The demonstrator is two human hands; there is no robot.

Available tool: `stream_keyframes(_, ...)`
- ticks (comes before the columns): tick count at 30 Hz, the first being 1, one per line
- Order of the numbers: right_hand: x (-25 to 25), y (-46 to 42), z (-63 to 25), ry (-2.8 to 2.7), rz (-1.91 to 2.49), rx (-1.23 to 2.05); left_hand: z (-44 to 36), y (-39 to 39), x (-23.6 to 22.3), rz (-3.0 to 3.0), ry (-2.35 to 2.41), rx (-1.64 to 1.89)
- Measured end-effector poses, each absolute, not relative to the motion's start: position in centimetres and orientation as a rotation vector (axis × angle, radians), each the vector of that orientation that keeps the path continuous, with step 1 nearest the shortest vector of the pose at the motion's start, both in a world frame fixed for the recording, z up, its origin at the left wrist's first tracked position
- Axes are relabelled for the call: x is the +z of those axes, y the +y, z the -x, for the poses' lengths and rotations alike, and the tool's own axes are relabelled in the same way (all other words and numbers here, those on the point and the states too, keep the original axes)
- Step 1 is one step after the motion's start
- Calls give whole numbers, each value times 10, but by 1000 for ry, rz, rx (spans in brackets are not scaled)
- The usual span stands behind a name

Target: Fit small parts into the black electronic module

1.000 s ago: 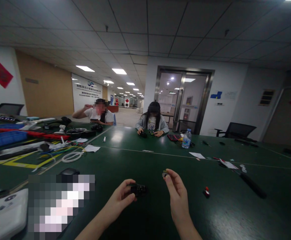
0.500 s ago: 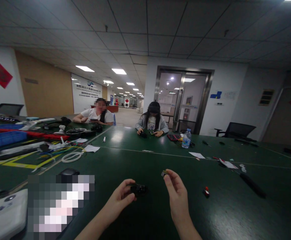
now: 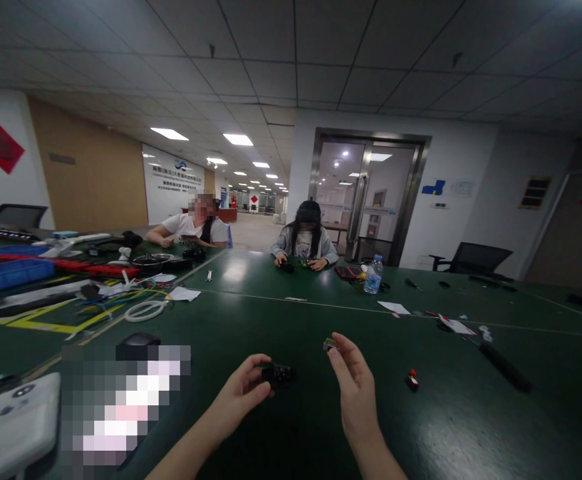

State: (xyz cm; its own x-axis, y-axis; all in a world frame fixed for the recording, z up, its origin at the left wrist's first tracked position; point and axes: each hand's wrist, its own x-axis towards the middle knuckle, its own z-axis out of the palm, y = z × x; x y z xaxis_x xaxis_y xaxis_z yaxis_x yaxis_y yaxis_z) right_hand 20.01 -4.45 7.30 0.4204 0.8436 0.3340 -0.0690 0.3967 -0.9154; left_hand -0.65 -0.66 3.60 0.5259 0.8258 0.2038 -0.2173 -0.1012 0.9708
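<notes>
In the lower middle of the head view, my left hand is closed around the left end of a small black device, whose kind I cannot make out. My right hand pinches a small greyish metallic piece between thumb and fingertips, up and to the right of the black device. The two held things are apart. On the dark green table, a small red and black object lies to the right of my right hand.
A black mouse and a white device lie at the left, with cables and a blue tray beyond. A water bottle stands back right. A black-handled tool lies right. Two people sit across.
Both hands keep nearly the same pose and their hold on the two pieces. The view has shifted very slightly.
</notes>
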Motion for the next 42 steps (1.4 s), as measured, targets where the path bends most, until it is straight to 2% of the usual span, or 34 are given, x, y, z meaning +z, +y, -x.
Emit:
stream_keyframes(25,74,-44,-200,-955,1014,708,4,-9,43,-1390,614,960)
stream_keyframes(42,68,-40,-203,-928,1016,701,6,-2,31,-1407,569,967)
